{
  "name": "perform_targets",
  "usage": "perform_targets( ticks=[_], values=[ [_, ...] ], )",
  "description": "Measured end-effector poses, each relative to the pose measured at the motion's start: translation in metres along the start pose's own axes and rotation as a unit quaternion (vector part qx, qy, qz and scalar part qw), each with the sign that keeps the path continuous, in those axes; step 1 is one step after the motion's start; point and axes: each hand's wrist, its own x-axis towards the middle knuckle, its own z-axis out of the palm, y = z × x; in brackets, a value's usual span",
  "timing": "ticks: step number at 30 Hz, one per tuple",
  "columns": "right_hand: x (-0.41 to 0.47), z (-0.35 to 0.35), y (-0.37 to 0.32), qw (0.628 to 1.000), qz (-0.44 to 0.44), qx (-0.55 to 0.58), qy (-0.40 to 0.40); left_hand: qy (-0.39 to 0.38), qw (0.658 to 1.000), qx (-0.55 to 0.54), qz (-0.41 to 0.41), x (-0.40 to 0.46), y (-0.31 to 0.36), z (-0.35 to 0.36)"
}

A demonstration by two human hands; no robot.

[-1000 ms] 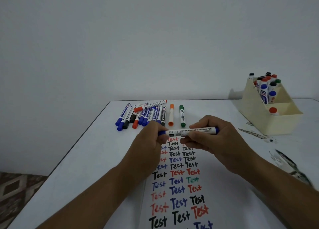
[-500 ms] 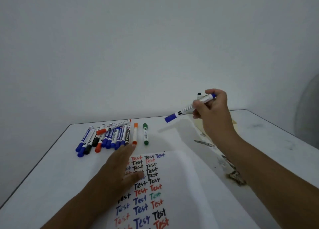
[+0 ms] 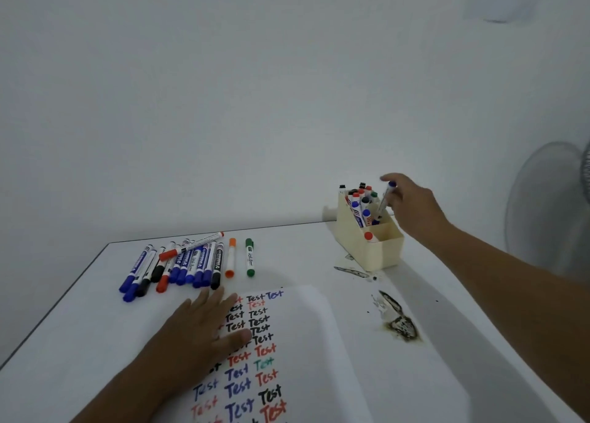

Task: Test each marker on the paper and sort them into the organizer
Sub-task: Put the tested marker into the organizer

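My right hand (image 3: 412, 205) holds a blue-capped white marker (image 3: 384, 203) nearly upright, its lower end down inside the rear compartment of the cream organizer (image 3: 380, 256). Several capped markers stand in that compartment. A red-capped marker (image 3: 369, 237) sits in the front compartment. My left hand (image 3: 198, 333) rests flat, fingers spread, on the white paper (image 3: 303, 343) covered with "Test" in black, red, blue and green. Behind the paper lies a row of untested markers (image 3: 178, 263), then an orange marker (image 3: 230, 257) and a green marker (image 3: 249, 256).
The white table (image 3: 79, 320) ends at a dark left edge and meets the wall behind. Dark scorch-like stains (image 3: 399, 323) mark the tabletop between paper and organizer. A standing fan (image 3: 552, 212) is at the far right.
My right hand has carried the blue marker from mid-air to the organizer and tipped it upright into the rear compartment. My left hand stays flat on the paper. The view shifted right.
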Motion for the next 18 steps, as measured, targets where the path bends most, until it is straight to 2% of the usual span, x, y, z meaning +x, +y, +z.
perform_targets(
  ticks=[5,7,10,13,15,18],
  values=[
    [0.006,0.013,0.006,0.984,0.017,-0.134,-0.118,0.006,1.000,0.003,-0.001,0.001,0.002,0.001],
    [0.007,0.015,0.008,0.972,-0.008,-0.194,-0.128,0.010,1.000,0.003,-0.006,0.003,0.004,0.001],
    [-0.002,0.022,0.008,0.952,-0.114,-0.281,-0.029,0.017,1.000,-0.003,-0.017,0.005,0.005,0.001],
    [-0.025,0.032,-0.009,0.935,-0.253,-0.237,0.076,0.024,0.999,-0.004,-0.030,0.002,0.011,-0.001],
    [-0.041,0.044,-0.026,0.912,-0.345,-0.209,0.078,0.030,0.999,-0.004,-0.041,-0.001,0.014,-0.003],
    [-0.062,0.067,-0.043,0.875,-0.436,-0.208,0.013,0.027,0.998,-0.006,-0.053,-0.004,0.020,-0.005]
  ],
)
